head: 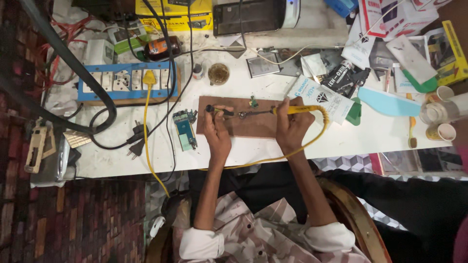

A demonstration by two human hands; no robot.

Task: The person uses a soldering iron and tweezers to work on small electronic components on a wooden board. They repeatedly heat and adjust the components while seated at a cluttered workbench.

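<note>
My right hand (pixel 291 127) grips the soldering iron (pixel 297 110); left hand (pixel 216 130) pinches tweezers (pixel 220 110). I'd steady both wrists on the wooden board (pixel 258 127).

An electronics repair workshop: a cluttered white bench (pixel 341 141) with soldering iron (pixel 297 110), circuit board (pixel 185 129) and switchboard (pixel 127 80).

A wooden board (pixel 234 124) lies at the middle of the surface (pixel 370 136). On it the left hand (pixel 216 132) sits left and the right hand (pixel 291 127) right, with the soldering iron (pixel 292 110) between them and a small part (pixel 242 115) at its tip. A circuit board (pixel 185 129) lies just left of the wooden board. A switch panel (pixel 127 81) sits in the upper left of the frame, a small dish (pixel 218 73) behind the board, and cups (pixel 441 114) at the right edge.
</note>
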